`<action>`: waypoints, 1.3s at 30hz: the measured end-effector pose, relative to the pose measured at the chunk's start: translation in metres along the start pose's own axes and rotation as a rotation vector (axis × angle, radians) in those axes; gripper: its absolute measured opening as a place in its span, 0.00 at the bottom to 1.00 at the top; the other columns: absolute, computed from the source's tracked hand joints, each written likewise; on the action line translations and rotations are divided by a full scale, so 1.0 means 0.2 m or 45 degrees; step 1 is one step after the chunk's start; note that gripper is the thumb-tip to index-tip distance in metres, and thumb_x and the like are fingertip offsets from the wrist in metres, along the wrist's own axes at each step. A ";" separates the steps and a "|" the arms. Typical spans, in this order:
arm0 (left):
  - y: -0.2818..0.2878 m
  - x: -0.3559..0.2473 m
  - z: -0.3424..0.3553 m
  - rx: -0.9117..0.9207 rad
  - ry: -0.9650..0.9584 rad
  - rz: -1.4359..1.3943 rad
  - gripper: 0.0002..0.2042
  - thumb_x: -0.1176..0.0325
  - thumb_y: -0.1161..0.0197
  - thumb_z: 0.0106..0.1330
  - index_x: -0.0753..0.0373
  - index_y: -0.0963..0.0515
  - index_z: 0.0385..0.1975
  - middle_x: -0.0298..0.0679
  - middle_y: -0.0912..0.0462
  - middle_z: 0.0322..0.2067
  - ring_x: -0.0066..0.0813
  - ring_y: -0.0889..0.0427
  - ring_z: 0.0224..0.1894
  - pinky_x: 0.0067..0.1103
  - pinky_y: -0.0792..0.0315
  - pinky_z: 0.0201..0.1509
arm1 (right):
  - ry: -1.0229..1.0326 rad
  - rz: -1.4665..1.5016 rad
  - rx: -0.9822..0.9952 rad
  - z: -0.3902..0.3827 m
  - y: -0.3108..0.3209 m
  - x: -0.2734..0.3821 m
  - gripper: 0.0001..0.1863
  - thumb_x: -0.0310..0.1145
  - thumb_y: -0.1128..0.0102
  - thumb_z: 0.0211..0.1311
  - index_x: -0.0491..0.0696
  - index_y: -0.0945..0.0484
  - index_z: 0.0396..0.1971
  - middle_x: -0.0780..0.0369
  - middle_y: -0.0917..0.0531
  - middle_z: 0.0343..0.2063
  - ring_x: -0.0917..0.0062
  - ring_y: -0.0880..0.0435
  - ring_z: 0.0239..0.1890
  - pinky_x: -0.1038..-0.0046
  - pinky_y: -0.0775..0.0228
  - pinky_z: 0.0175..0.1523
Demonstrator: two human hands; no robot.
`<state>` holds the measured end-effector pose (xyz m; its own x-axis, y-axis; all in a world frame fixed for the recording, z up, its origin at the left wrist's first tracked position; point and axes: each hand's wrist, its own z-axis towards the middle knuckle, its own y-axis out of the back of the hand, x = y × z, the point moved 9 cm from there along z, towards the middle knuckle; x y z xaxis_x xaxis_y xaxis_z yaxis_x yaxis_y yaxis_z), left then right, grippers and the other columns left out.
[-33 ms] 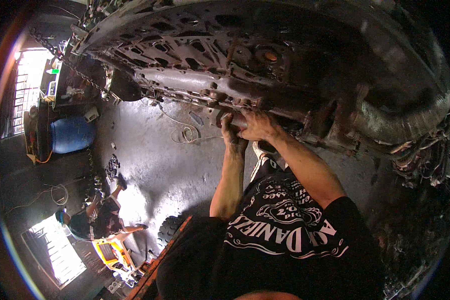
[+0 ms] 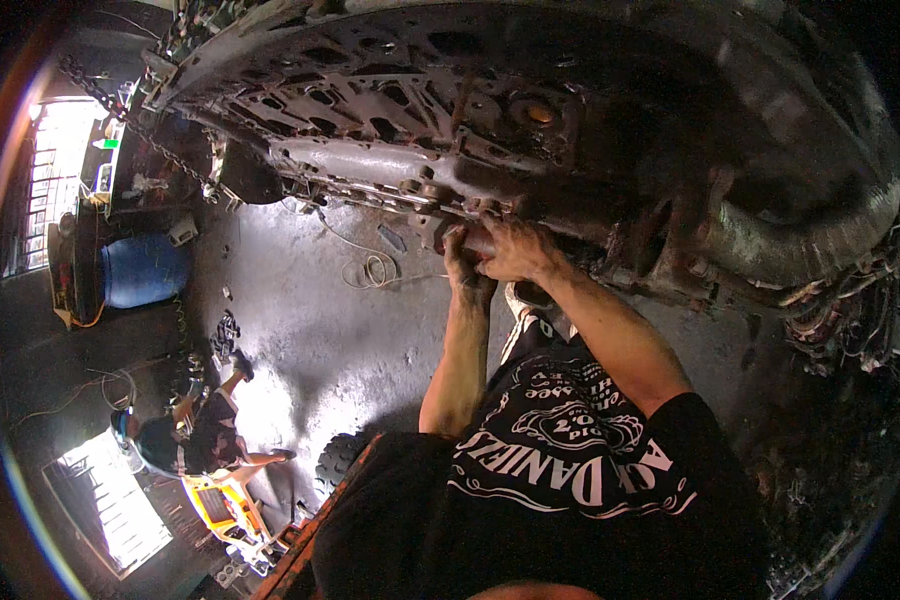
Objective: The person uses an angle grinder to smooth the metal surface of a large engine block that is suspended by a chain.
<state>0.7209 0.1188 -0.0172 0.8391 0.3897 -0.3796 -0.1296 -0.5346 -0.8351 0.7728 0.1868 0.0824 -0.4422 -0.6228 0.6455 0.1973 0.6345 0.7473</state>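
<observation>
A large, greasy dark metal engine (image 2: 350, 160) fills the upper part of the view. Both my hands are at its lower near edge, around a dark reddish, rounded part (image 2: 480, 240) mostly covered by my fingers. My left hand (image 2: 462, 258) has its fingers curled around the left side of that part, thumb up. Over its right side lies my right hand (image 2: 518, 248), fingers bent and closed on it, fingertips close to my left hand. Whether the part is fixed to the engine is hidden.
A thick curved pipe (image 2: 810, 235) runs along the engine's right end. At left hangs a chain (image 2: 160, 145). A blue barrel (image 2: 145, 270), a coiled hose (image 2: 378, 268) and a tyre (image 2: 338, 458) are around the floor. Another person (image 2: 195, 435) sits at lower left by an orange frame (image 2: 220, 505).
My hands stay in nearly the same place on the reddish part. At lower left, the other person's head has shifted slightly.
</observation>
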 end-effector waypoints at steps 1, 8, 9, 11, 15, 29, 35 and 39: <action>0.04 0.00 0.02 0.005 -0.010 0.001 0.17 0.64 0.44 0.59 0.61 0.29 0.47 0.41 0.24 0.45 0.38 0.25 0.48 0.33 0.31 0.55 | -0.086 0.057 0.099 0.00 -0.01 -0.01 0.48 0.46 0.35 0.43 0.48 0.47 0.64 0.45 0.35 0.58 0.53 0.30 0.56 0.58 0.37 0.61; 0.05 0.17 0.02 -0.002 0.102 0.028 0.12 0.60 0.43 0.60 0.59 0.26 0.40 0.40 0.23 0.43 0.37 0.25 0.47 0.32 0.31 0.54 | -0.145 -0.047 0.367 -0.10 -0.02 -0.06 0.47 0.51 0.37 0.46 0.51 0.47 0.65 0.43 0.31 0.54 0.52 0.27 0.53 0.60 0.32 0.58; 0.12 0.19 0.03 -0.021 0.088 0.004 0.12 0.60 0.43 0.60 0.59 0.25 0.39 0.40 0.23 0.43 0.37 0.25 0.47 0.32 0.31 0.54 | -0.158 -0.059 0.343 -0.09 -0.06 -0.07 0.46 0.51 0.37 0.46 0.51 0.47 0.65 0.43 0.31 0.54 0.52 0.27 0.53 0.60 0.32 0.57; 0.10 0.18 0.07 0.028 0.066 -0.016 0.12 0.61 0.45 0.60 0.60 0.26 0.39 0.40 0.23 0.41 0.36 0.25 0.46 0.32 0.30 0.53 | -0.194 -0.096 0.260 -0.05 -0.09 -0.12 0.45 0.50 0.37 0.45 0.52 0.45 0.64 0.43 0.31 0.54 0.52 0.27 0.53 0.60 0.32 0.57; 0.15 0.16 0.11 0.021 0.115 -0.055 0.12 0.61 0.46 0.61 0.62 0.26 0.37 0.39 0.22 0.38 0.33 0.24 0.42 0.30 0.29 0.49 | -0.089 -0.112 0.116 -0.05 -0.05 -0.09 0.42 0.48 0.38 0.44 0.52 0.41 0.62 0.42 0.29 0.53 0.52 0.27 0.53 0.59 0.31 0.56; -0.10 0.29 -0.32 0.051 0.117 0.023 0.20 0.65 0.41 0.55 0.62 0.30 0.48 0.41 0.24 0.44 0.38 0.24 0.47 0.32 0.28 0.52 | -0.016 0.149 -0.295 -0.47 0.03 -0.18 0.49 0.43 0.26 0.33 0.48 0.39 0.61 0.48 0.27 0.52 0.54 0.31 0.57 0.63 0.39 0.62; -0.07 0.30 -0.27 -0.005 0.035 0.099 0.18 0.63 0.41 0.55 0.60 0.29 0.46 0.40 0.23 0.41 0.37 0.24 0.45 0.33 0.29 0.51 | -0.139 0.026 0.061 -0.40 0.03 -0.15 0.47 0.46 0.28 0.34 0.50 0.38 0.60 0.47 0.26 0.51 0.55 0.29 0.56 0.62 0.36 0.60; -0.18 0.34 -0.28 -0.013 0.173 0.050 0.16 0.60 0.42 0.56 0.60 0.27 0.42 0.40 0.23 0.40 0.37 0.24 0.44 0.33 0.29 0.51 | -0.166 0.004 -0.119 -0.35 0.11 -0.21 0.44 0.48 0.31 0.37 0.51 0.35 0.59 0.47 0.23 0.46 0.53 0.25 0.50 0.60 0.32 0.56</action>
<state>0.8133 0.1220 0.0090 0.8974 0.2634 -0.3540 -0.1591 -0.5551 -0.8164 0.8574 0.1944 0.0832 -0.5501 -0.5524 0.6263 0.2765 0.5872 0.7608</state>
